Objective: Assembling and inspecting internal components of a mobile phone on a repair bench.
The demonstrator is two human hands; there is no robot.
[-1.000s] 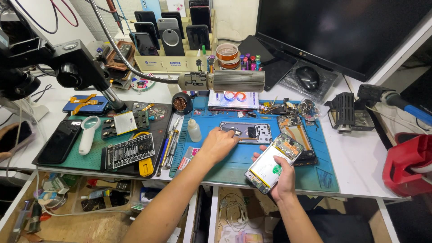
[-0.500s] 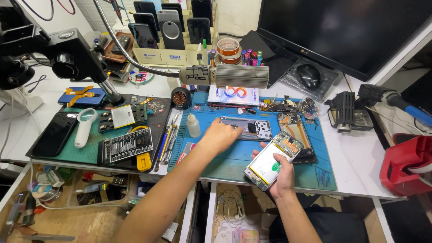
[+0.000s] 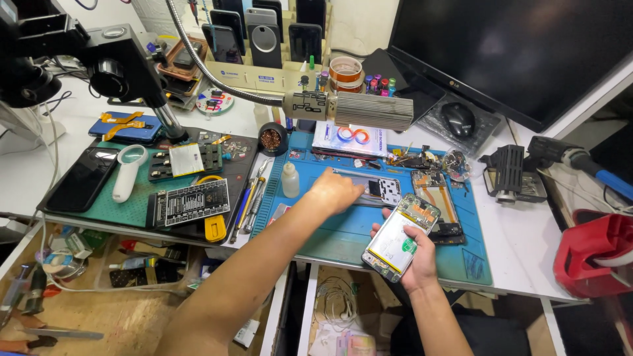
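Since the frame half a second back, left hand [image 3: 335,191] has slid a little toward 3 o'clock along the blue work mat [image 3: 343,234], onto the silver phone frame [image 3: 379,188]; right hand [image 3: 412,254] unchanged in place.

Hidden: left fingertips sit under the knuckles, so what they pinch, if anything, cannot be told; hand curled, resting on the frame's left end. Fine parts heap [image 3: 422,158] at 12 o'clock of the mat too small to sort. Monitor [image 3: 521,53] cut off at top and right edge. Red case [image 3: 593,254] cut off at 3 o'clock.

Surface: white bench, blue mat at centre, green mat [image 3: 125,204] at 9 o'clock with a black phone [image 3: 82,179] and white magnifier [image 3: 128,170]. Microscope arm [image 3: 99,56] at 10 o'clock. Small white bottle [image 3: 290,181] just beside the left hand.

Grip: right hand closed around an opened phone [image 3: 399,237], innards up, held off the bench's near edge at 5 o'clock of the frame.
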